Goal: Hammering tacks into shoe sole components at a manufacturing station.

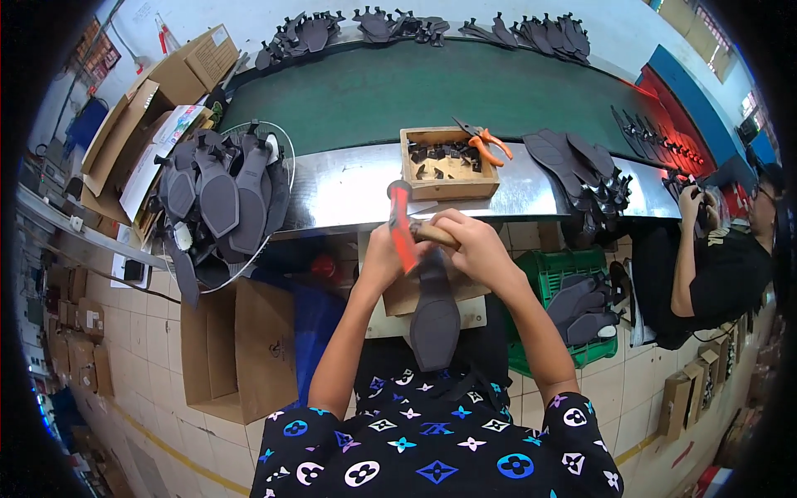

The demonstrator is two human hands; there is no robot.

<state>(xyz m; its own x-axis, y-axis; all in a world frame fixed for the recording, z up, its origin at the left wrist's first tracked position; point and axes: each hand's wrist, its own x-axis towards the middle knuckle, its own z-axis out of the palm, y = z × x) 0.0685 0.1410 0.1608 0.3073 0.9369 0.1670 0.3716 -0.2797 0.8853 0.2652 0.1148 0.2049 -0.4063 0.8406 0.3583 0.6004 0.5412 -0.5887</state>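
My right hand (480, 249) is closed round the wooden handle of a hammer (402, 228). The red hammer head is raised over my left hand (383, 259) and hides part of its fingers. Those fingers are closed at the narrow heel end of a dark grey shoe sole (435, 322). The sole's broad toe end points toward my body. Beneath it is a brown block (404, 299) on a pale stand (383, 325). The far tip of the sole is covered by my hands and the hammer.
Beyond my hands, a wooden box (452, 189) of small black parts holds orange-handled pliers (485, 146). Soles fill a wire basket (286, 166) at left and a green crate (540, 266) at right. A green conveyor belt (374, 91) runs behind. A co-worker (722, 257) sits at right.
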